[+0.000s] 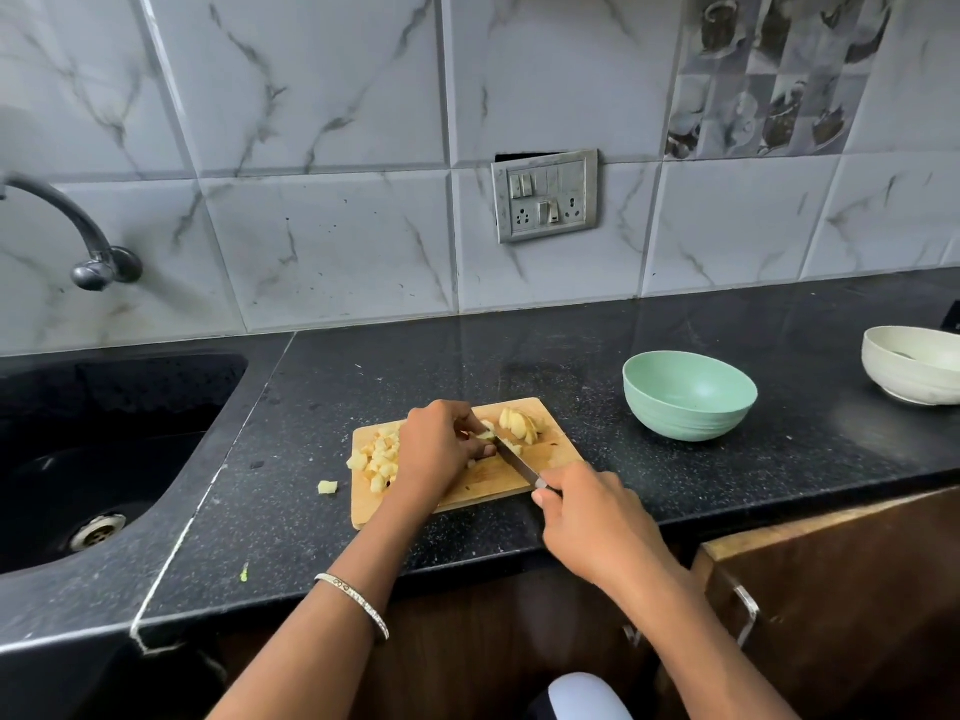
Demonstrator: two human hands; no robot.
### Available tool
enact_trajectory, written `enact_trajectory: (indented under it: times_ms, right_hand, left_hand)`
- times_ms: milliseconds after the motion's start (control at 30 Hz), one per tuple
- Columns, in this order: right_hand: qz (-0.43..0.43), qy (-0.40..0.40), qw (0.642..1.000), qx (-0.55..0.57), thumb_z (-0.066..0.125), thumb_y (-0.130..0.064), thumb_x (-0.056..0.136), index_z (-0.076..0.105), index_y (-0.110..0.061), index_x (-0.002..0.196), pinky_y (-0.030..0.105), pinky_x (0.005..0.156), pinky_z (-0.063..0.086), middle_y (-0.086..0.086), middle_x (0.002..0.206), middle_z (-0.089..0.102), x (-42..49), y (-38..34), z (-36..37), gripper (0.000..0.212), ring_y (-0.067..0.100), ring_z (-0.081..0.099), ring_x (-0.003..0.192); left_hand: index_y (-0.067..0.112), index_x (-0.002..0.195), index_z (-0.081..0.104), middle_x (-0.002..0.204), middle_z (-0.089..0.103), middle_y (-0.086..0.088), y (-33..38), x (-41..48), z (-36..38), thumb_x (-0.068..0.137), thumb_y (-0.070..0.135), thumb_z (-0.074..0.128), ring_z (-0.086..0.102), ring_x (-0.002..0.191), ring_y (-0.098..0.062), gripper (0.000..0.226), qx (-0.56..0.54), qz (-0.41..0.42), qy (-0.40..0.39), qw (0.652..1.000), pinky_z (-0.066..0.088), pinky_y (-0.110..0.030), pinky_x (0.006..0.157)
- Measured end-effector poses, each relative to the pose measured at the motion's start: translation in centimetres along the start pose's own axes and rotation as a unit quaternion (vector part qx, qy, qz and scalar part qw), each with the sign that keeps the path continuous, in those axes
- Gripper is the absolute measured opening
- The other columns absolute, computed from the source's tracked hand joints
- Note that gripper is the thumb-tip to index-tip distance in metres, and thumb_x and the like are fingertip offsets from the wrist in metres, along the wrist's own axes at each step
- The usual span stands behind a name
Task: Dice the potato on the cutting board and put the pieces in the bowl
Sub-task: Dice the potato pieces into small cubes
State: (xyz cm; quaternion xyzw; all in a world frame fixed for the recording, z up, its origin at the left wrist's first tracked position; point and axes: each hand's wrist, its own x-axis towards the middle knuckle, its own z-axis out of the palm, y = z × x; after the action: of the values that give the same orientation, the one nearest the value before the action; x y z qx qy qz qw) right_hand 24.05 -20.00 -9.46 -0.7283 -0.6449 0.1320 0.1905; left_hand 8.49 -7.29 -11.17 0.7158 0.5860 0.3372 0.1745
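- The left hand [441,449] lies on the cutting board [485,488], fingers curled down, pinning a small potato piece [487,435] against the blade.
- A thin bangle [353,600] circles the left forearm.
- The right hand [587,517], at 4 o'clock from the board's centre, is wrapped tight around the knife [517,462]. The blade runs toward 10 o'clock, its tip under the left fingers.
- Uncut potato slices [519,426] lean together at the board's 1 o'clock corner, and a heap of diced pieces [382,457] sits along its 9 o'clock side.
- One stray cube [327,487] lies off the board at 8 o'clock, on the counter [519,366].
- The counter is speckled black stone, with a green speck [244,571] near its front edge.
- The green bowl [691,394] stands at 2 o'clock from the board, apart from it, with no potato visible inside.
- A white bowl [914,363] sits farther out toward 3 o'clock, cut by the frame edge.
- A black sink [104,433] with a metal drain [97,530] lies at 9 o'clock, and a tap [78,220] curves above it.
- Grey-veined marble tiles [322,241] back the counter, with a switch plate [545,196] at 12 o'clock.
- A wooden cabinet [831,589] with a metal handle [748,610] sits below the counter at 5 o'clock.
- The knife handle is hidden in the right palm, and the left hand hides part of the dice. What the white bowl holds cannot be made out.
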Motion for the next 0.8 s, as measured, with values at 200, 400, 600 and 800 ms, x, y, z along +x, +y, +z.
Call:
enact_trajectory:
  times_ms: [200,400,600,800]
  right_hand:
    - [-0.019,0.056,0.998,0.034,0.042,-0.036,0.104,0.065,-0.033,0.113,0.038,0.070,0.040,0.002,0.102,0.066,0.2,0.0,-0.9,0.024,0.032,0.061,0.103]
    - [-0.035,0.058,0.997,0.035,0.041,-0.037,0.105,0.061,-0.027,0.107,0.035,0.067,0.037,0.001,0.100,0.065,0.5,-1.1,0.9,0.023,0.030,0.062,0.098]
    - [-0.031,0.051,0.997,0.040,0.041,-0.039,0.105,0.060,-0.026,0.104,0.036,0.067,0.038,0.001,0.100,0.066,1.2,-0.7,1.8,0.022,0.029,0.062,0.099]
    - [-0.020,0.040,0.998,0.045,0.044,-0.038,0.105,0.063,-0.026,0.121,0.033,0.070,0.039,0.000,0.112,0.066,1.5,-1.2,1.8,0.027,0.026,0.062,0.105]
  left_hand:
    - [0.019,0.084,0.072,0.075,0.071,0.009,0.1,-0.7,0.0,0.066,0.025,0.090,0.060,0.060,0.003,0.026,-0.015,-0.006,0.021,1.000,0.035,-0.001,0.055]
    - [0.018,0.084,0.070,0.067,0.065,0.013,0.0,-1.0,-0.2,0.067,0.019,0.088,0.061,0.061,0.004,0.026,-0.029,-0.009,0.026,0.999,0.040,-0.003,0.054]
    - [0.019,0.083,0.069,0.073,0.071,0.007,-0.2,-0.9,-0.1,0.068,0.017,0.087,0.062,0.063,0.004,0.024,-0.033,-0.007,0.023,0.999,0.040,-0.003,0.058]
    - [0.021,0.086,0.071,0.078,0.069,0.010,0.1,-0.8,-0.1,0.073,0.017,0.085,0.066,0.078,-0.008,0.019,-0.005,-0.007,0.022,1.000,0.048,-0.019,0.071]
